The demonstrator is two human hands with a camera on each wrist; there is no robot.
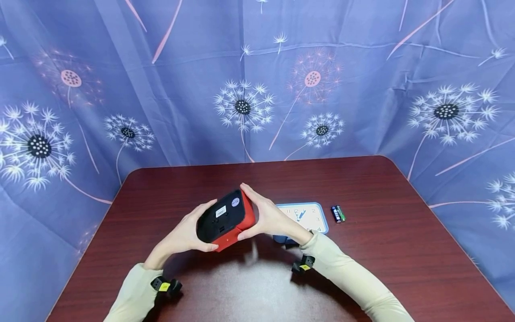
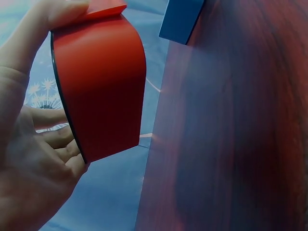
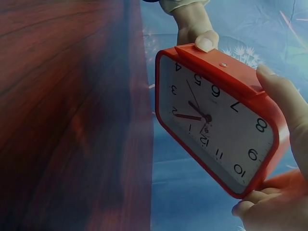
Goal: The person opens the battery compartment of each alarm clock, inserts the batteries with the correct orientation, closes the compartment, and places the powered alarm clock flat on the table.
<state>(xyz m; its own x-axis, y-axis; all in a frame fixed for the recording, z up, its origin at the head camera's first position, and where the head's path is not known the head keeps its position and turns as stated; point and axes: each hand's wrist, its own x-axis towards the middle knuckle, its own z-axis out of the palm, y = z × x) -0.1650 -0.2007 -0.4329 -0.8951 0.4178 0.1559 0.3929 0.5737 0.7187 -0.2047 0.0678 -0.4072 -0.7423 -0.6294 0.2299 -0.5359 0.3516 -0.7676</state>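
Both hands hold a red clock point(image 1: 221, 220) raised above the table, its black back turned up toward the head view. My left hand point(image 1: 183, 233) grips one end, thumb on the red base side and fingers at the far edge. At the other end my right hand point(image 1: 266, 213) grips it the same way. The right wrist view shows the white face of the red clock point(image 3: 211, 120), upside down, with black numerals. On the table behind my right forearm lies a blue clock point(image 1: 320, 218), face up and partly covered by that arm.
Two small batteries point(image 1: 338, 214), one dark and one green, lie right of the blue clock. The dark red wooden table point(image 1: 382, 268) meets a blue curtain point(image 1: 193, 112) with dandelion print at its back and sides. Each wrist wears a small black camera point(image 1: 303, 264).
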